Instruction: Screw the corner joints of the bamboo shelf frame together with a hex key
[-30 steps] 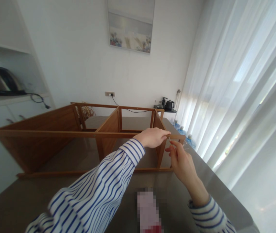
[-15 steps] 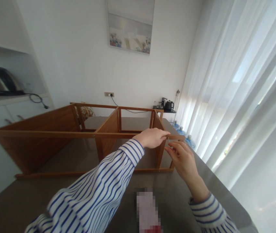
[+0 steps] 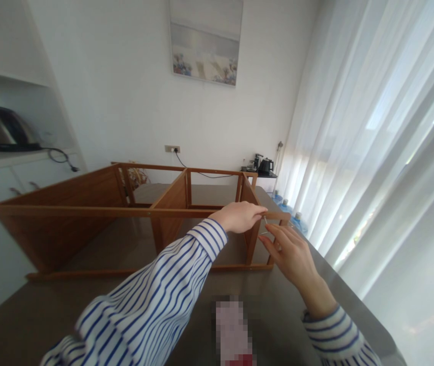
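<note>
A brown wooden shelf frame [image 3: 87, 209] lies on its side on the table. My left hand [image 3: 237, 216] reaches across to its near upper rail, close to the right end, with the fingers closed on the rail. Just below and to the right, my right hand [image 3: 291, 249] has thumb and forefinger at a thin bent metal rod, which looks like a hex key [image 3: 265, 220]. The rod's upper end meets the underside of the rail by my left fingertips. Fingers partly hide the rod.
The grey-brown table [image 3: 278, 315] carries a pixelated pink item [image 3: 232, 328] near its front. Blue-capped water bottles [image 3: 297, 222] stand beyond the right edge, by the white curtains [image 3: 354, 152]. A kettle [image 3: 8, 129] sits in the left niche.
My right thumb and forefinger have parted slightly, and the hand has shifted a little to the right, so more of the rod shows. My left hand stays on the rail.
</note>
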Demonstrator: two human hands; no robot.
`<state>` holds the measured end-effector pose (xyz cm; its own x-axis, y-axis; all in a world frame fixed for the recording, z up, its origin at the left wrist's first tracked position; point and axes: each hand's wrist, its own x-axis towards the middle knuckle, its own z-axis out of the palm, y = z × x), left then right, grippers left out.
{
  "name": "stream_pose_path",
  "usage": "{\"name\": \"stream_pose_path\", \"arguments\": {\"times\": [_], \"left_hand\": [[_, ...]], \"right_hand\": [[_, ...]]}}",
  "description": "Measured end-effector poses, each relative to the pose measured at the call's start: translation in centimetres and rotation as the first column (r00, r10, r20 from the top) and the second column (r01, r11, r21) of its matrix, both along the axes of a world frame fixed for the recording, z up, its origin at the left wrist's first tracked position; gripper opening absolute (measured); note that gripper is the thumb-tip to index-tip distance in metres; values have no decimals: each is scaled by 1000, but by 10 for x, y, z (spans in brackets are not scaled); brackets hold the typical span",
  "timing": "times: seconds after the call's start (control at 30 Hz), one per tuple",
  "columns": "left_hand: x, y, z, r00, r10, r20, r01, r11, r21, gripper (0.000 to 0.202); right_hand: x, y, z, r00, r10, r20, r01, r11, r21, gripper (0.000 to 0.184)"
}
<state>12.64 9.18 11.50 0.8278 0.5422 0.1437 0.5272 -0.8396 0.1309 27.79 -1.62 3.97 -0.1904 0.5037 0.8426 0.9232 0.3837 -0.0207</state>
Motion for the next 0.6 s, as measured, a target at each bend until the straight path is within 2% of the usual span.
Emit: {"name": "stream_pose_path", "arguments": {"times": [0.13,0.27,0.33,0.4,0.47,0.5,0.53,0.6], "left_hand": [[0,0,0,1000,11,-7,-11,1000,-7,46],[0,-1,0,1000,6,-4,-6,1000,-2,46],[0,-1,1,1000,10,-6,-10,1000,3,45],[0,-1,1,1000,13,-10,-13,1000,3,45],[0,-1,1,1000,13,-11,-13,1000,-1,45],[0,-2,1,1000,12,-11,-12,1000,-3,45],[0,-2,1,1000,12,-12,-12,1000,-5,46],[0,-2,1,1000,12,-13,-13,1000,-7,46]], "right_hand": [[-4,-2,3,997,-38,-73,35,999,-35,19],[-14,-1,3,936,-103,-336,49,985,-166,28],[-19,1,2,835,-68,-546,-58,976,-212,30],[-21,4,-1,665,-3,-746,-214,957,-194,32],[-22,6,-5,510,44,-859,-330,932,-149,33],[-21,7,-7,474,56,-879,-358,924,-135,33],[-20,7,-8,474,62,-878,-363,922,-131,33],[-17,7,-11,566,57,-822,-310,939,-148,31]]}}
